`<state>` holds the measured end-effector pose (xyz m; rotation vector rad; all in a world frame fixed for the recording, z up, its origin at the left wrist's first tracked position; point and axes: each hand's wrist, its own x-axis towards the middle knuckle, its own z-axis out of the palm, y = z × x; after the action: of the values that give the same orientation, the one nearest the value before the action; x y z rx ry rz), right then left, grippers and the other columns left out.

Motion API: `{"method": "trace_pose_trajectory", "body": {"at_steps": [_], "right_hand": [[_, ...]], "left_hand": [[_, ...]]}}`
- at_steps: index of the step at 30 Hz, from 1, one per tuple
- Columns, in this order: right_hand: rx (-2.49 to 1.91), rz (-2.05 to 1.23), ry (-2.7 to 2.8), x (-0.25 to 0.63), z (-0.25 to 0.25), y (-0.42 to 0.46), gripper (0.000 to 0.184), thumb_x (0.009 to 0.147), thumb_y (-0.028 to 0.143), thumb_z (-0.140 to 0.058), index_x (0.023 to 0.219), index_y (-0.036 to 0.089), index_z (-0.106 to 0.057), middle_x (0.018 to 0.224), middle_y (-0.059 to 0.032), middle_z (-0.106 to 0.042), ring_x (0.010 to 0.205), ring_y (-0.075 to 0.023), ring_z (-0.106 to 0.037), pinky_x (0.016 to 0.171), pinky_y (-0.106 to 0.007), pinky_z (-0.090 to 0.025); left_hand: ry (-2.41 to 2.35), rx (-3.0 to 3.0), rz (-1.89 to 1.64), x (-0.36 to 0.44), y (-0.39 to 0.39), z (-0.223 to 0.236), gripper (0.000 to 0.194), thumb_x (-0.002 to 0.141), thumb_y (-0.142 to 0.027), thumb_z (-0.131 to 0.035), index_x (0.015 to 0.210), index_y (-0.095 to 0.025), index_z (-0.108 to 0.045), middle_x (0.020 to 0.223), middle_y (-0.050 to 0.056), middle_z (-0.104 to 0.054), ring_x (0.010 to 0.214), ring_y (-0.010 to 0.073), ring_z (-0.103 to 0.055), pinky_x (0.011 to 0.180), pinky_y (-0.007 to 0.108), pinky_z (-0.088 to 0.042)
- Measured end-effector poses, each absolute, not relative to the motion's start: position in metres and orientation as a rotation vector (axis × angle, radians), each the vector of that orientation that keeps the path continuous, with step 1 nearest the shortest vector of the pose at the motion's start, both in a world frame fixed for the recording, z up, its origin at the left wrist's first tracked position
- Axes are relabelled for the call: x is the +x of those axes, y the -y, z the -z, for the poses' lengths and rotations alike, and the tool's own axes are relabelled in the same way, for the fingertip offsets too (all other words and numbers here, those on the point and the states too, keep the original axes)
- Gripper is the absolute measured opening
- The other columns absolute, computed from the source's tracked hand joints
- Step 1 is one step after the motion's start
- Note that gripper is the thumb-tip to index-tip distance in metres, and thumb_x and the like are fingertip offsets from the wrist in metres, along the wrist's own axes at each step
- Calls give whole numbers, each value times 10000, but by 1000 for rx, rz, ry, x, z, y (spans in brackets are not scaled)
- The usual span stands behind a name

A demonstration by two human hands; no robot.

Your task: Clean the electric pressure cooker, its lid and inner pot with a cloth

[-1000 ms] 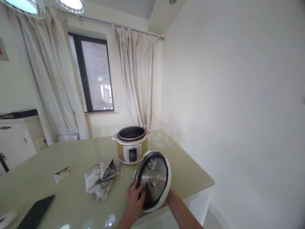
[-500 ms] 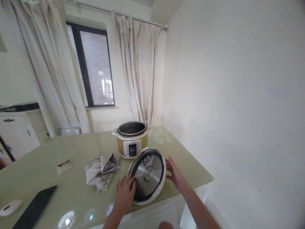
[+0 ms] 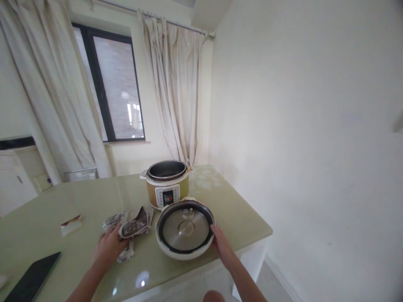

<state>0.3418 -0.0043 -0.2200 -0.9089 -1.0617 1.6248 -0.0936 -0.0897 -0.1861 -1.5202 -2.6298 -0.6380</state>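
Two hands of mine are out over one pale green table (image 3: 239, 222), each at a different thing. With my left hand (image 3: 108, 247) I have thumb and fingers closed on the near left part of one crumpled, patterned cloth (image 3: 136, 227). My right hand (image 3: 223, 246) pinches the right edge of one round lid (image 3: 185, 230), its fingertips at the rim; some fingers are hidden beneath, and I cannot tell how they lie. The lid is just right of the cloth, near the table's near edge, its metal inner side up, with one dark ring around that metal. Whether its underside rests wholly on the table I cannot tell. Just beyond it, on the far side, one cooker (image 3: 152, 194) stands upright and uncovered, with one control panel (image 3: 168, 196) facing me. To the left I count three more things on the table: one small pale packet (image 3: 71, 225), one dark flat slab (image 3: 33, 277) near me, and one white object (image 3: 2, 281), partly cut off. On the far side, two curtains (image 3: 178, 84) hang, one either side of one window (image 3: 119, 84).
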Motion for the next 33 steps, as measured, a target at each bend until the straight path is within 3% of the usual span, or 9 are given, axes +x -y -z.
{"method": "trace_pose_trajectory", "body": {"at_steps": [4, 8, 11, 15, 19, 23, 27, 30, 33], "right_hand": [[-824, -1532, 1212, 337, 217, 5, 642, 788, 729, -771, 1169, 212, -776, 1190, -100, -778, 1238, -347, -652, 1152, -543, -438], [-801, -1448, 1274, 337, 214, 9, 635, 786, 708, -798, 1181, 211, -786, 1214, -113, -771, 1313, -365, -596, 1211, -563, -363], [-793, -1427, 1310, 338, 212, 10, 610, 793, 677, -806, 1195, 217, -785, 1233, -120, -766, 1324, -371, -586, 1223, -569, -348], [-746, -1366, 1412, 339, 215, 10, 563, 816, 618, -790, 1225, 231, -780, 1269, -118, -757, 1315, -379, -600, 1228, -570, -348], [-742, -1289, 1521, 342, 221, 11, 466, 885, 490, -723, 1297, 276, -756, 1357, -92, -724, 1356, -364, -589, 1241, -545, -344], [-763, -1296, 1526, 343, 219, 9, 474, 871, 468, -717, 1301, 272, -756, 1329, -94, -736, 1358, -363, -591, 1246, -540, -336], [-754, -1350, 1429, 337, 218, 3, 513, 836, 542, -744, 1254, 245, -771, 1307, -115, -745, 1322, -378, -607, 1230, -562, -349], [-713, -1424, 1336, 334, 218, 2, 605, 780, 536, -797, 1308, 248, -731, 1315, -121, -739, 1274, -384, -637, 1190, -576, -398], [-627, -1449, 1306, 334, 210, 5, 676, 719, 445, -829, 1358, 268, -694, 1328, -106, -732, 1274, -375, -637, 1178, -553, -418]], "left_hand": [[2693, -1457, 1341, -86, 89, 170, 416, 738, -419, -562, 1030, -187, -747, 996, 125, -818, 1091, 381, -749, 1002, 532, -596], [2346, -1553, 1659, -46, 83, 113, 501, 731, -443, -566, 1117, -170, -731, 1111, 106, -810, 1173, 340, -711, 1110, 536, -543], [2210, -1937, 1307, 13, 77, 83, 583, 742, -386, -634, 1280, -177, -713, 1342, 125, -737, 1267, 328, -659, 1177, 526, -475], [2027, -2488, 418, 105, 63, 96, 682, 717, -302, -692, 1399, -276, -703, 1635, 128, -517, 1591, 449, -296, 1289, 709, -76], [2086, -2578, 129, 162, 46, 122, 961, 679, -330, -682, 1597, -117, -491, 1760, 248, -226, 1631, 522, -20, 1260, 752, 3], [2023, -2539, 196, 169, 33, 119, 834, 669, -319, -677, 1486, -164, -614, 1644, 239, -461, 1570, 535, -266, 1211, 771, -199], [1983, -2488, 341, 137, 27, 106, 454, 759, -439, -660, 1110, -185, -799, 1266, 197, -741, 1309, 426, -592, 1090, 566, -459], [2082, -2451, 227, 103, 30, 99, 424, 800, -555, -621, 920, -203, -823, 1002, 180, -799, 1046, 391, -720, 987, 516, -513], [2184, -2368, 154, 83, 43, 101, 437, 777, -576, -644, 985, -238, -827, 1017, 155, -808, 1024, 389, -732, 986, 518, -510]]}}
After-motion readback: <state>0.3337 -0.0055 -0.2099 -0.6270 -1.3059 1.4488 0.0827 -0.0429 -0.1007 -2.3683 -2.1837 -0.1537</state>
